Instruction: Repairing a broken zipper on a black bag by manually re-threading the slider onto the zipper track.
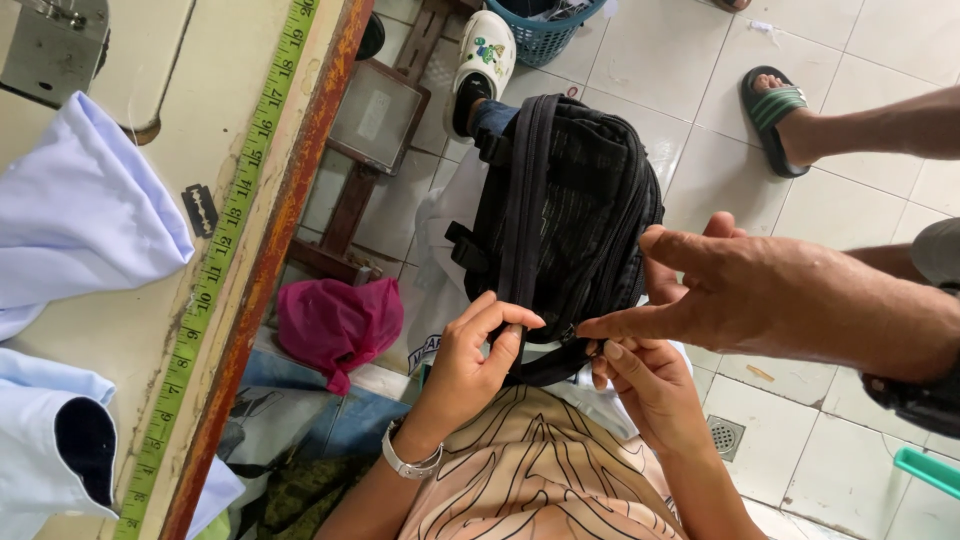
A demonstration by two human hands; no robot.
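Observation:
A black backpack (570, 210) rests on my lap, over my peach patterned garment (540, 480). My left hand (478, 355), with a silver watch on its wrist, pinches a black strap (522, 200) of the backpack near its lower edge. My right hand (645, 390) grips the bag's near edge by the zipper. From the right, another person's hand (760, 295) reaches in, with one finger pointing at the same spot on the bag, just above my right hand.
A sewing table (150, 200) with a yellow tape measure (215, 270) along its edge stands at left, holding pale blue cloth (70, 220) and a razor blade (200, 210). Below lie pink cloth (335, 320), a treadle, a blue basket (545, 30). Another person's sandalled foot (775, 115) stands on the tiled floor.

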